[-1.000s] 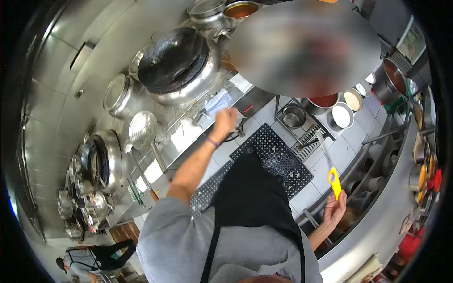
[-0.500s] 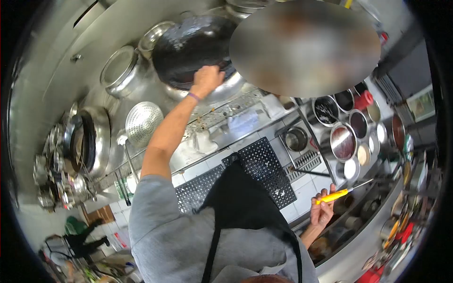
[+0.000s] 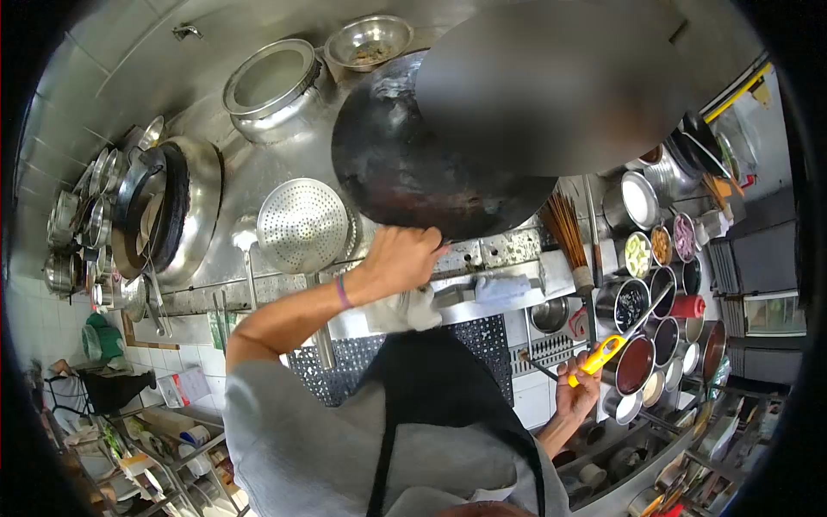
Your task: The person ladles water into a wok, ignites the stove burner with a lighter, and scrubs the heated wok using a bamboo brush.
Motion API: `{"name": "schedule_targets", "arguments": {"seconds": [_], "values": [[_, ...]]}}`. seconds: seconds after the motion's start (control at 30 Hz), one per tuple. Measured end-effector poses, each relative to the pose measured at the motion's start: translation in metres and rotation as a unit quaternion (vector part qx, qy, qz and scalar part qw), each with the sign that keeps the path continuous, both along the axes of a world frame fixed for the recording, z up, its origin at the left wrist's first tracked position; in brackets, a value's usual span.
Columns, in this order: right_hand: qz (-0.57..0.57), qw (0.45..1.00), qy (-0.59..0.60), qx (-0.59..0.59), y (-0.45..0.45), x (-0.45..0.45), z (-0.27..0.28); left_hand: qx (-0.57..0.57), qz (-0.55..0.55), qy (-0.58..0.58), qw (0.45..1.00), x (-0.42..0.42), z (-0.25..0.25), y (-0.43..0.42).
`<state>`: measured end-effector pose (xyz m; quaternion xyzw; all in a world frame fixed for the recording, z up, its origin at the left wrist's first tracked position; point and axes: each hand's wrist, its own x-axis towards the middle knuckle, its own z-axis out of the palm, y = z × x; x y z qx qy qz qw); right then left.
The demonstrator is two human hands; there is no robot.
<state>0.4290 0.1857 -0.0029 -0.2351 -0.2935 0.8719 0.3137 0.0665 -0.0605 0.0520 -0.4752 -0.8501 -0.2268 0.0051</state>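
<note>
My left hand (image 3: 401, 260), with a purple band at the wrist, is closed at the near edge of a big dark wok (image 3: 388, 164). Its fingers wrap the rim there; whether a handle lies under them is hidden. My right hand (image 3: 579, 388) grips a yellow-handled tool (image 3: 599, 360), held out over the pots at the right. A slim metal shaft runs from the handle away from me, and the kind of tool is unclear. Beside the wok, a perforated strainer (image 3: 301, 226) lies on the stove with its handle toward me.
A lidded steel pot (image 3: 274, 90) and a metal bowl (image 3: 370, 43) stand behind. A bamboo brush (image 3: 564, 231) lies right of the wok. Several sauce and ingredient pots crowd the right, among them a dark red sauce pot (image 3: 635, 364). At far left, a person (image 3: 116, 388) is in the background.
The view has shifted, bringing the brush and ingredient pots into sight. My left hand now grips the wok's near rim more plainly. The yellow-handled tool has swung up, pointing more steeply away.
</note>
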Motion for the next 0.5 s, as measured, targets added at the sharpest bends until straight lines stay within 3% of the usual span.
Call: {"name": "schedule_targets", "arguments": {"seconds": [0.3, 0.5], "values": [[0.049, 0.996, -0.057, 0.045, 0.012, -0.067, -0.002, 0.016, 0.166, 0.105, 0.980, -0.120, -0.019, -0.014], [0.077, 0.995, -0.046, 0.044, 0.006, -0.110, 0.000, 0.003, 0.196, 0.189, 0.962, -0.210, -0.023, -0.010]]}}
